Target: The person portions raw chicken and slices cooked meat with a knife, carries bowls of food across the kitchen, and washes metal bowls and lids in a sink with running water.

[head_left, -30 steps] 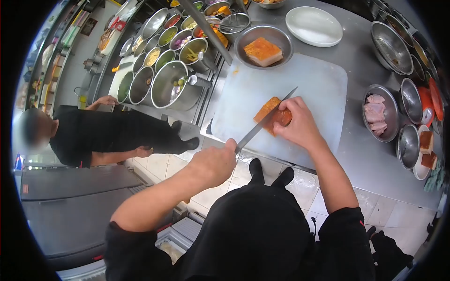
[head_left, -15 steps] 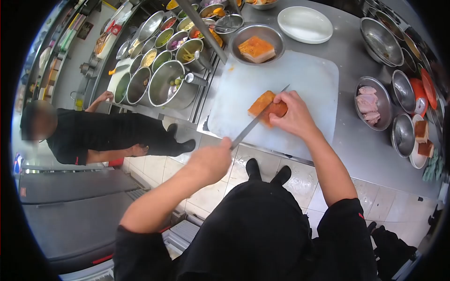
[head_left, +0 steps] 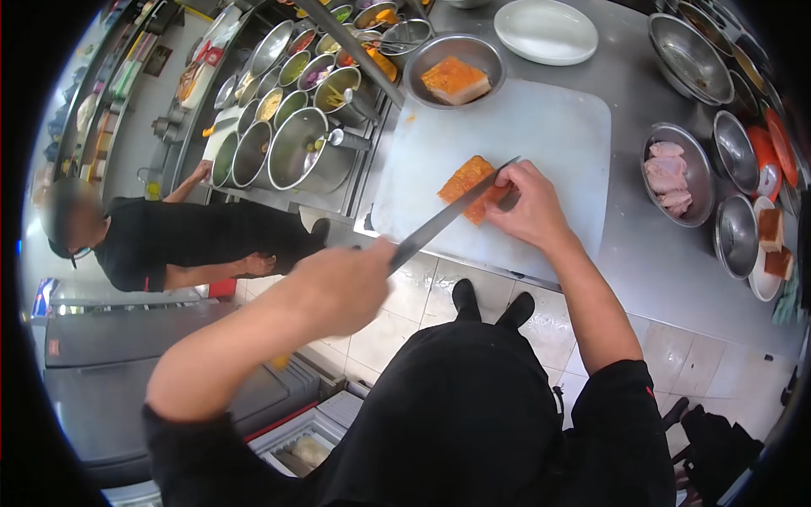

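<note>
My left hand is closed around the handle of a long knife. The blade slants up across a piece of pork belly with orange-brown crisp skin; how deep it sits in the meat I cannot tell. My right hand grips the pork's right end, thumb below and fingers above, close to the knife's tip. The meat lies on a white cutting board. Behind it, a metal bowl holds another slab of pork belly.
A white oval dish stands at the back. Raw chicken pieces lie in a metal bowl on the right, near more bowls and a plate of pork chunks. Ingredient containers stand left, beside a co-worker.
My left hand has drawn back toward the lower left, pulling the knife along the pork. My right hand keeps its hold. The view has shifted slightly.
</note>
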Available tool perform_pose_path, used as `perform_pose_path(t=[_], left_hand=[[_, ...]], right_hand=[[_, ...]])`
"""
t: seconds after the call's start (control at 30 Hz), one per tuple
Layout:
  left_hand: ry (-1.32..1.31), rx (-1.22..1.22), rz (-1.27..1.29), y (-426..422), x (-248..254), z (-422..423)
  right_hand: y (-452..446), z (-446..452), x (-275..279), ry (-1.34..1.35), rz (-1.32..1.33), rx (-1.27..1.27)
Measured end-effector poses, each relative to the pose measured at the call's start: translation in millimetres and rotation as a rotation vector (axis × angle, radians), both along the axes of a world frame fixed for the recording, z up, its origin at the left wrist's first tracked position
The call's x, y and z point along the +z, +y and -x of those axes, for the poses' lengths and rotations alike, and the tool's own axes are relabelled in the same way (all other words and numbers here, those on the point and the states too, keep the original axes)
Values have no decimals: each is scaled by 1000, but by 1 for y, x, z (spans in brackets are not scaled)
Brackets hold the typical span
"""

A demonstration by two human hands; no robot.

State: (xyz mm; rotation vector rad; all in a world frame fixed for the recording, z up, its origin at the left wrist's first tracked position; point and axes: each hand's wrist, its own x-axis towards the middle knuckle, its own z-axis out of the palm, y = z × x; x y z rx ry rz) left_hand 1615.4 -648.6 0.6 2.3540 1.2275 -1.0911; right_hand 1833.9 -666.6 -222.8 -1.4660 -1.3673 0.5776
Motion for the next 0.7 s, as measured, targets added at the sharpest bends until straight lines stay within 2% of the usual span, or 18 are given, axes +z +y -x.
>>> perform_pose_path(t=[0.13, 0.23, 0.33, 0.4, 0.47, 0.57, 0.67, 0.7], left_hand=[[-62, 14, -71, 11, -59, -27], [-49, -50, 14, 1, -24, 12], [-21, 111, 9, -12, -17, 13], [-117, 123, -30, -4, -70, 1], [-149, 108, -50, -2, -96, -1], [-72, 141, 12, -15, -53, 27], [-62, 191, 41, -24, -65, 47], [-160, 171, 14, -22, -96, 46]], right_hand=[[0, 1, -3, -55, -63, -53], [-3, 6, -6, -38, -79, -80], [-4, 5, -4, 8, -7, -53], [-1, 3, -3, -7, 24, -44], [-1, 6, -3, 27, -1, -56], [1, 8, -2, 25, -18, -84], [1, 6, -4, 5, -9, -84], [1, 7, -4, -3, -8, -65]])
